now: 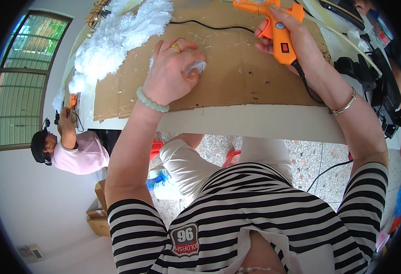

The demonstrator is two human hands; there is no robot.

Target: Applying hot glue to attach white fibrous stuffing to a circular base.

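My right hand (301, 43) is wrapped round an orange hot glue gun (283, 39), its fingers at the trigger and its nozzle end cut off by the upper edge of the picture. A black cord leaves the bottom of the handle. Over the cardboard sheet (241, 89), my left hand (169, 73) has its fingers curled down on a small whitish feathery tuft (196, 67); most of that piece is hidden by the hand. Beyond the left hand lies a big heap of shiny white feathery strands (114, 41).
Another black cord (209, 25) runs across the far cardboard. Black devices and cables (364, 73) crowd the table's right side. At the left, a co-worker in a pink shirt (82, 153) sits at the table with another orange tool (72, 100). Cardboard boxes (99, 214) stand behind.
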